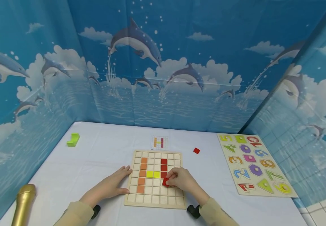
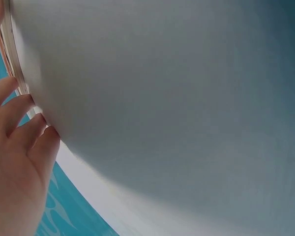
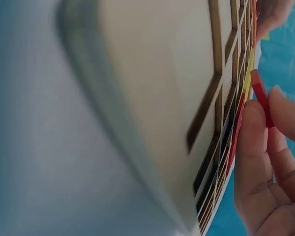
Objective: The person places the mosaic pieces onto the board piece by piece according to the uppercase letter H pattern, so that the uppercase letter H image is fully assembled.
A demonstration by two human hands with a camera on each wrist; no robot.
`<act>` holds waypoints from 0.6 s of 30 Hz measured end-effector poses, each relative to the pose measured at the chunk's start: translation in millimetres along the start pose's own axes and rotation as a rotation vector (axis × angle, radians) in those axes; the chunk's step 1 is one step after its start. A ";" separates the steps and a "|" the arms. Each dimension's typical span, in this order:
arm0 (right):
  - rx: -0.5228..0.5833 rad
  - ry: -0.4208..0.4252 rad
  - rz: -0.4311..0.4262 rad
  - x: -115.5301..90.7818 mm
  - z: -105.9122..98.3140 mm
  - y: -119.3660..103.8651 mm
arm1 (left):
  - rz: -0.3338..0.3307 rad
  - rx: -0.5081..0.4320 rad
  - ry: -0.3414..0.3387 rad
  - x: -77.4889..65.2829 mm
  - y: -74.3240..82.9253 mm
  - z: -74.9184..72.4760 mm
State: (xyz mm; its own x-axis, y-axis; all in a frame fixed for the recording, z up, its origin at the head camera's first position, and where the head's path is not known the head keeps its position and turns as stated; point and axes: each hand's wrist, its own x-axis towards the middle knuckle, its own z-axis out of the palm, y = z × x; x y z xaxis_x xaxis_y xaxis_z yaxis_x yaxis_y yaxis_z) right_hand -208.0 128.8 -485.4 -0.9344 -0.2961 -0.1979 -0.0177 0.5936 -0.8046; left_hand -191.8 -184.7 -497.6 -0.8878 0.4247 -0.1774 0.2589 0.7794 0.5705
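A wooden grid board [image 1: 155, 207] lies on the white table, with an orange column of square tiles [image 1: 142, 173] on its left part. Two yellow tiles [image 1: 153, 174] sit side by side in the middle, and red tiles [image 1: 164, 164] form a column to their right. My right hand [image 1: 182, 179] pinches a red square tile [image 3: 261, 96] between thumb and fingers, tilted over the cell below the red column. Along the board's left edge, my left hand [image 1: 109, 185] rests with fingers extended, its fingertips touching the rim in the left wrist view.
A small pattern card [image 1: 160, 142] lies behind the board. One loose red tile [image 1: 196, 151] is to the right of it. A number puzzle board [image 1: 254, 164] lies at the right, a green block [image 1: 73, 140] at the far left, and a gold microphone [image 1: 24, 205] at the front left.
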 end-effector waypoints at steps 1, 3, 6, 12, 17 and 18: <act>-0.009 -0.004 -0.008 0.9 1.4 -0.8 | 0.001 -0.002 0.002 -0.2 -0.2 0.0; -0.032 -0.009 -0.020 2.7 3.9 -2.9 | 0.003 -0.007 0.004 -0.6 -0.6 0.0; -0.072 -0.015 -0.043 5.1 6.4 -5.3 | 0.005 -0.016 0.001 -1.1 -0.4 -0.2; -0.115 -0.018 -0.070 7.2 7.0 -7.9 | -0.001 -0.024 -0.006 -1.9 1.0 -0.5; -0.122 -0.011 -0.070 7.6 6.5 -9.5 | 0.000 -0.009 0.000 -1.4 0.5 -0.7; -0.121 -0.012 -0.059 7.6 6.6 -10.2 | 0.002 -0.005 0.002 -1.3 0.4 -0.8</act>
State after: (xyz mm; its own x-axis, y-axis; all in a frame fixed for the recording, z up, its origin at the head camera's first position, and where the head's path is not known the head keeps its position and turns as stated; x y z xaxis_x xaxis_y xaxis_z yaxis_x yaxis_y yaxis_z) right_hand -212.6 115.6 -482.5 -0.9260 -0.3422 -0.1593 -0.1163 0.6602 -0.7420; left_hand -190.9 -185.4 -496.4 -0.8880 0.4252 -0.1751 0.2586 0.7766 0.5745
